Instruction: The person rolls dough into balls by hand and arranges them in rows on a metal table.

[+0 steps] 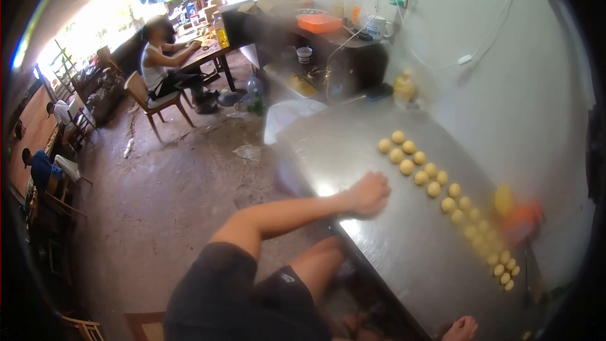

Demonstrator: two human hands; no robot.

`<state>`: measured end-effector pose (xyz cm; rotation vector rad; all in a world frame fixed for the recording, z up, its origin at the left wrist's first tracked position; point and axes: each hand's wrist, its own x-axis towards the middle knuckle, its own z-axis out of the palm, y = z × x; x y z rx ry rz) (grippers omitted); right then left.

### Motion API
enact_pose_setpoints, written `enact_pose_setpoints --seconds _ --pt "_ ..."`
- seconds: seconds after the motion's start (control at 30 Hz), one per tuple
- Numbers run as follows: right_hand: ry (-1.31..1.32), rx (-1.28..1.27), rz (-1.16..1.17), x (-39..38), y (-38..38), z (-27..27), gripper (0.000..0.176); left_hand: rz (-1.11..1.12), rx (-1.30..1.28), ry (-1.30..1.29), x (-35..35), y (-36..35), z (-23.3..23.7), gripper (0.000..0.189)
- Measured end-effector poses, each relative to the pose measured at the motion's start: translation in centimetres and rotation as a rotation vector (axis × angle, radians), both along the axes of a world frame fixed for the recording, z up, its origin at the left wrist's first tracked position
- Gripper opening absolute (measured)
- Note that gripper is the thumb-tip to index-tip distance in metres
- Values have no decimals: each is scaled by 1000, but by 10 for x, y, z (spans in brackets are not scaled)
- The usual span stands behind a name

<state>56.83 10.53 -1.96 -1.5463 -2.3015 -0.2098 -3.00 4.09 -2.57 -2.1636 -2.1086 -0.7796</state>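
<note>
My left hand [369, 196] is curled with its knuckles up, low over the metal tabletop [344, 132]. Whatever may be under or inside its fingers is hidden. At the bottom edge, my right hand [461, 329] shows only in part, also with bent fingers, by the near end of the table; what it holds, if anything, cannot be made out. Several pale yellow balls, apparently dough [421, 178], lie in a long double row running from the far middle down toward the right. The left hand is beside this row, apart from it.
Along the wall stand a blurred orange object [524, 221] and a yellow container [404, 87]. A dark side table holds an orange tub [319, 23] and a white mug [377, 26]. Cables hang on the wall. One person [158, 57] sits at another table; others sit far left.
</note>
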Motion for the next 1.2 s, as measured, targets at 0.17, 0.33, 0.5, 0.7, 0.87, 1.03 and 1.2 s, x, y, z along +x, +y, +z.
enact_pose_setpoints --seconds 0.17,0.33,0.5,0.7,0.87,1.03,1.2 --pt "46 163 -13 -16 64 -15 17 90 22 2 13 52 14 24" --pt "15 162 -233 61 94 -42 8 179 73 -38 -14 58 0 18" --pt "48 48 -220 91 2 -11 35 235 40 114 -42 -8 -11 16" --pt "-8 8 -88 7 -29 7 36 45 35 85 15 -19 11 22" --pt "-61 48 -122 -38 4 29 35 158 8 -7 27 43 17 28" --pt "-150 42 -274 13 31 22 37 316 -18 16 -4 66 9 26" --pt "-8 -75 -315 67 -19 20 34 303 -29 143 -29 3 11 22"
